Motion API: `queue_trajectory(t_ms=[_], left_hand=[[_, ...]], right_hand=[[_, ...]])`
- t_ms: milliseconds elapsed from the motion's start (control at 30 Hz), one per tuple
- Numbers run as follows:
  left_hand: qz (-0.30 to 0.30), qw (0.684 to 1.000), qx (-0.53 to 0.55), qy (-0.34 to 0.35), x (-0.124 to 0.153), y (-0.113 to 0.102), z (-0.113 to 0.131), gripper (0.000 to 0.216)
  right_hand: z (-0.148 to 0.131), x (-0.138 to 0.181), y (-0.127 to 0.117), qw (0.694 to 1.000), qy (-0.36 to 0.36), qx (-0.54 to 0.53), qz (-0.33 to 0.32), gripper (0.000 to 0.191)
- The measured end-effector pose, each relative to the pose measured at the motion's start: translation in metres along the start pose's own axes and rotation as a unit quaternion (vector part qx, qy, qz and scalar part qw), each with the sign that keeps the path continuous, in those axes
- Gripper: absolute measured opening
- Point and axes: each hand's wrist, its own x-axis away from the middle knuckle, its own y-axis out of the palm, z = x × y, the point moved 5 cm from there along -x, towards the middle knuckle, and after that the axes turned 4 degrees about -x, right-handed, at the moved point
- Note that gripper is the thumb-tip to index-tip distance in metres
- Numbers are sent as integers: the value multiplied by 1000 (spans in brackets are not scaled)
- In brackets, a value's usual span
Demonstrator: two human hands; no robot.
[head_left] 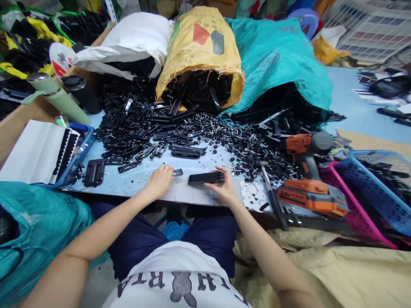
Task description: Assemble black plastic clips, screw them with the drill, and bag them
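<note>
My right hand (pixel 224 186) is closed around the end of a long black ribbed plastic part (pixel 205 178), held just over the table's front edge. To its left, my left hand (pixel 161 182) has its fingers closed on a small dark flat piece (pixel 177 172) that sticks out to the right. The two held pieces are apart, with a small gap between them. Beyond the hands lies a stack of long black plastic parts (pixel 188 151). A loose heap of black elongated parts (pixel 128 128) spreads behind my left hand.
A pile of screws and small black bits (pixel 237 141) lies ahead. Yellow (pixel 205 42), white (pixel 135 36) and teal (pixel 279 55) sacks stand behind. At right are a hammer (pixel 272 196), white discs (pixel 252 194), an orange cordless drill (pixel 308 192) and baskets (pixel 375 171). A black square piece (pixel 94 173) lies left.
</note>
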Motion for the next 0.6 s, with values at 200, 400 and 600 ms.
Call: queue_trajectory(t_ms=[200, 400, 600], left_hand=[[14, 1000, -23, 3, 18, 40, 15, 54], [64, 998, -10, 5, 11, 46, 9, 54], [152, 976, 157, -6, 23, 31, 16, 26]], right_hand=[[-6, 12, -34, 936, -136, 308, -104, 43], [-20, 8, 15, 873, -205, 404, -179, 46], [-38, 5, 29, 960, -126, 228, -105, 36]])
